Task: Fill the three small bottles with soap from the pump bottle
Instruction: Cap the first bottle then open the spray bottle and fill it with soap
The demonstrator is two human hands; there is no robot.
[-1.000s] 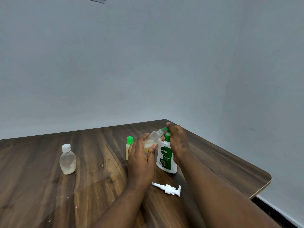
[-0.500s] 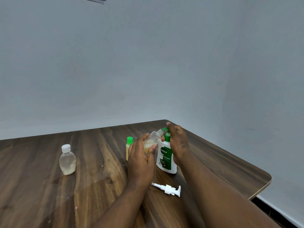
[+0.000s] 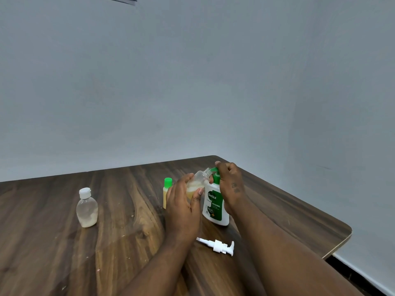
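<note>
Left fingers (image 3: 184, 180): curled round the small clear bottle (image 3: 198, 180) with the thumb on the near side, so your left hand (image 3: 183, 212) grips it by the belly and tips it, open neck up and to the right
Right fingers (image 3: 222, 167): bent over the green pump head (image 3: 216, 175); your right hand (image 3: 232, 186) holds it from above and behind
Small bottle's place: lifted off the table, its mouth just beside the green nozzle, with pale yellow soap lying in its lower part
Pump bottle (image 3: 214, 210): the white Dettol bottle stands upright on the wooden table (image 3: 53, 253), close against your left thumb
Handling: the small bottle looks like thin, light plastic that would give under a squeeze, so hold the belly lightly and keep the neck at the nozzle; any soap on its wall would likely make it slippery. The pump bottle looks heavier and steadier, though an off-centre press could tip it
Other bottles: the green-capped bottle (image 3: 167, 190), yellow inside, stands just behind your left hand; the white-capped bottle (image 3: 87, 208) stands well apart to the left, with a little pale liquid at its bottom
Loose white pump (image 3: 218, 246): lies on its side near your wrists
Hidden: your right hand covers the nozzle tip, so I cannot tell whether soap is running; the held bottle's cap is not in view
</note>
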